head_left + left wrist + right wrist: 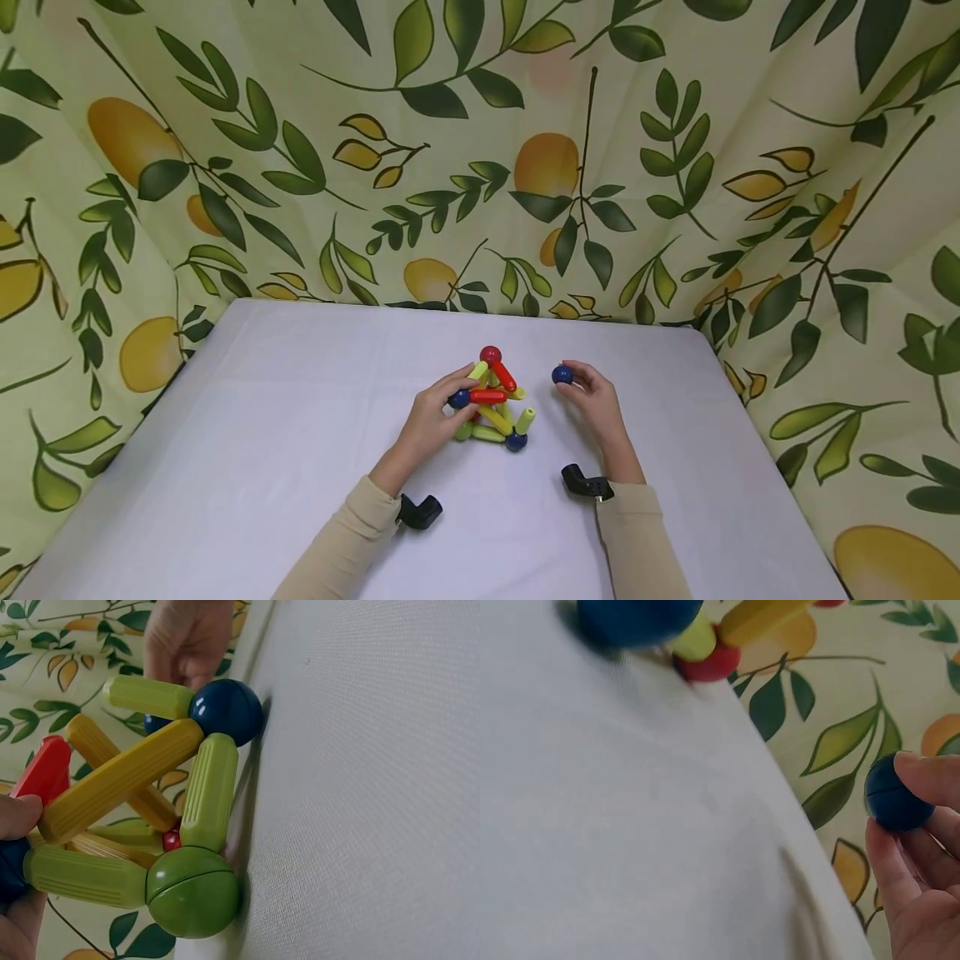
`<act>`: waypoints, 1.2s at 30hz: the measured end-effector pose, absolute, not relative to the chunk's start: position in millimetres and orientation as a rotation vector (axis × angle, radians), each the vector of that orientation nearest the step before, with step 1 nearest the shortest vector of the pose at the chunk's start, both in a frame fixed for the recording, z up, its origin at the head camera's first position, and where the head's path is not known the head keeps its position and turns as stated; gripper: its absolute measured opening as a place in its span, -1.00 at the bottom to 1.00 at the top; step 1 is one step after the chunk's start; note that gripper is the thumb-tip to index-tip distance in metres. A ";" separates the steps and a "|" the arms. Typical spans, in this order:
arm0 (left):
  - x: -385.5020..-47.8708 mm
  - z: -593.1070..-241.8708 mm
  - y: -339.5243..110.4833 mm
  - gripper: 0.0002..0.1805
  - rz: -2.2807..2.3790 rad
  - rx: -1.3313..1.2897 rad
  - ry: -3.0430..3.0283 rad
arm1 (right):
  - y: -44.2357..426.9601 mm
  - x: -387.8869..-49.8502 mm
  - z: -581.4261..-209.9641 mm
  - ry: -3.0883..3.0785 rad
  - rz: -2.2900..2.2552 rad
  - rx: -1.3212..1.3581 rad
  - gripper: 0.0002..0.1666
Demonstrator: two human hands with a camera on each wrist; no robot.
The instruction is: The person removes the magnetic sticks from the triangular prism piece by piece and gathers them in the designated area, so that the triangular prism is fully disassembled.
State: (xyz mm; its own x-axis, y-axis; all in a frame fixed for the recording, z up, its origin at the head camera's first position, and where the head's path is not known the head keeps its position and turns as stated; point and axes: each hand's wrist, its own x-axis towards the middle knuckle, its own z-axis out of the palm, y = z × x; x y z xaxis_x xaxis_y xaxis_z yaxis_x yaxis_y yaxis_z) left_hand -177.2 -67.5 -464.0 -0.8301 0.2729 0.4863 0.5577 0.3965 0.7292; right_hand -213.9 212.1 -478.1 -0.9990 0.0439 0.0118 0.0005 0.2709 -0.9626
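On the table stands a frame of ribbed rods and balls, with yellow rods point(124, 780), light green rods point(208, 791) and red rods point(487, 397). A dark blue ball point(226, 712) and a green ball point(193, 892) form its lower corners in the left wrist view; a red ball point(491, 356) tops its far side. My left hand point(435, 411) grips the frame's near-left blue ball point(459, 399). To the right, apart from the frame, my right hand point(597, 404) pinches a loose blue ball point(897, 793) between thumb and fingers. A light green rod point(526, 420) sticks up from the front blue ball.
A white cloth covers the table point(300, 467). Behind and at both sides hangs a curtain point(465, 208) printed with leaves and orange fruit. Each wrist bears a black camera mount point(420, 512).
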 end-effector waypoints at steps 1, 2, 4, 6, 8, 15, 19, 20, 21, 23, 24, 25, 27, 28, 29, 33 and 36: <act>-177.1 -464.4 -67.1 -0.63 -1.413 -0.731 -2.365 | 213.5 -216.9 -480.8 -2.503 1.851 -0.056 -0.43; -177.1 -464.9 -66.6 -0.62 -1.416 -0.738 -2.361 | 214.7 -220.0 -483.5 -2.525 1.834 -0.072 -0.43; -177.1 -466.0 -65.4 -0.62 -1.422 -0.745 -2.358 | 216.6 -225.9 -488.5 -2.557 1.808 -0.116 -0.43; -176.8 -466.7 -64.1 -0.61 -1.428 -0.743 -2.363 | 218.0 -231.4 -492.9 -2.576 1.794 -0.157 -0.43; -176.4 -467.0 -62.9 -0.59 -1.431 -0.740 -2.371 | 218.8 -235.5 -496.6 -2.585 1.790 -0.187 -0.43; -173.6 -465.8 -60.9 -0.56 -1.424 -0.722 -2.395 | 219.5 -240.9 -503.7 -2.635 1.742 -0.220 -0.44; -173.5 -464.3 -60.9 -0.56 -1.411 -0.701 -2.410 | 220.1 -242.5 -505.1 -2.665 1.705 -0.196 -0.44; -173.6 -463.9 -61.0 -0.56 -1.409 -0.695 -2.415 | 220.1 -242.8 -505.1 -2.671 1.701 -0.195 -0.43; -174.0 -463.7 -61.1 -0.56 -1.409 -0.690 -2.416 | 220.0 -243.1 -505.0 -2.676 1.696 -0.195 -0.42; -174.5 -463.8 -61.3 -0.56 -1.407 -0.687 -2.414 | 219.9 -243.6 -504.8 -2.681 1.694 -0.192 -0.40; -174.9 -463.8 -61.3 -0.56 -1.407 -0.689 -2.411 | 219.8 -243.8 -504.5 -2.684 1.693 -0.195 -0.39; -175.1 -464.0 -61.4 -0.56 -1.406 -0.692 -2.408 | 220.0 -244.4 -504.4 -2.688 1.691 -0.193 -0.37; -175.5 -464.1 -61.6 -0.56 -1.404 -0.700 -2.401 | 220.3 -244.3 -503.0 -2.693 1.689 -0.190 -0.35; -175.6 -463.9 -61.9 -0.56 -1.400 -0.701 -2.403 | 220.6 -243.8 -501.8 -2.693 1.690 -0.188 -0.34; -175.8 -463.9 -62.2 -0.55 -1.398 -0.704 -2.404 | 221.0 -243.2 -500.8 -2.692 1.694 -0.185 -0.34; -175.8 -462.9 -64.8 -0.55 -1.389 -0.700 -2.412 | 222.6 -237.4 -494.8 -2.684 1.701 -0.166 -0.33; -176.2 -462.1 -67.0 -0.54 -1.386 -0.690 -2.420 | 221.8 -230.7 -488.9 -2.666 1.711 -0.136 -0.33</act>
State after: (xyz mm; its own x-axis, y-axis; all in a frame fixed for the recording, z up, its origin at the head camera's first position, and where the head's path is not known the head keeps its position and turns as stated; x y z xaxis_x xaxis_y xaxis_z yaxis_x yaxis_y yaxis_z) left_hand -176.2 -67.0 -462.1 -0.8507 0.2695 0.4513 0.5257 0.4296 0.7342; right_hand -230.7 221.8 -488.9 -0.9959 0.0563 -0.0705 0.0875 0.4139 -0.9061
